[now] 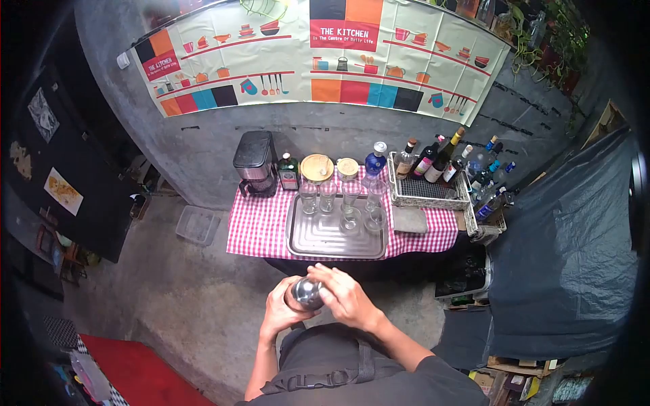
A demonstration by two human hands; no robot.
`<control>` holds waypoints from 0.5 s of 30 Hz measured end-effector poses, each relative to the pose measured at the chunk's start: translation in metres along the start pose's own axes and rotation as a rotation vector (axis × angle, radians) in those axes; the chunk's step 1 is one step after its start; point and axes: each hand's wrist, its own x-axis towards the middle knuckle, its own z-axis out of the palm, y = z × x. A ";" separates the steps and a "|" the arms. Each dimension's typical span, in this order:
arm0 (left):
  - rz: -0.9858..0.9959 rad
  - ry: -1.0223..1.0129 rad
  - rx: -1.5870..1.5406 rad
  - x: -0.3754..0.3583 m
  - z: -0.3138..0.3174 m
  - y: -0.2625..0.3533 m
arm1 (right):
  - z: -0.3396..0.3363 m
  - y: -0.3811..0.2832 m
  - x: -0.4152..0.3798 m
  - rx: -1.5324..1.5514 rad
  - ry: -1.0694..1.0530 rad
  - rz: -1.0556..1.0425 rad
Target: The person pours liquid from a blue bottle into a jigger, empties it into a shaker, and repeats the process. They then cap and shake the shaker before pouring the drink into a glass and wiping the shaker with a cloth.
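A shiny metal cocktail shaker (308, 293) is held in front of my body, its rounded top facing up toward me. My left hand (278, 308) wraps round its left side and lower part. On the other side my right hand (347, 299) presses against it, fingers reaching along the far edge near the top. The shaker's lower end is hidden by the hands. Just beyond, a metal tray (336, 250) lies on a red-and-white checked cloth (257, 233), with several clear glasses (350, 220) standing on it.
A coffee maker (256, 162), a dark green bottle (288, 172) and a blue bottle (375, 160) line the table's back. At right, a wicker basket (430, 200) holds several bottles, beside a folded grey cloth (410, 220). A clear plastic bin (197, 225) sits on the floor.
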 end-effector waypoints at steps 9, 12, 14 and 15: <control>-0.143 -0.085 -0.045 -0.004 0.006 0.002 | -0.001 0.004 0.007 0.084 0.014 0.148; -0.008 0.006 -0.023 -0.002 0.004 -0.002 | 0.001 0.004 -0.005 0.036 -0.042 -0.073; -0.046 -0.036 -0.123 -0.005 0.007 0.003 | 0.004 -0.001 -0.004 0.065 -0.078 -0.130; -0.084 -0.081 -0.222 -0.006 0.009 0.005 | 0.003 -0.004 0.001 0.064 -0.081 -0.167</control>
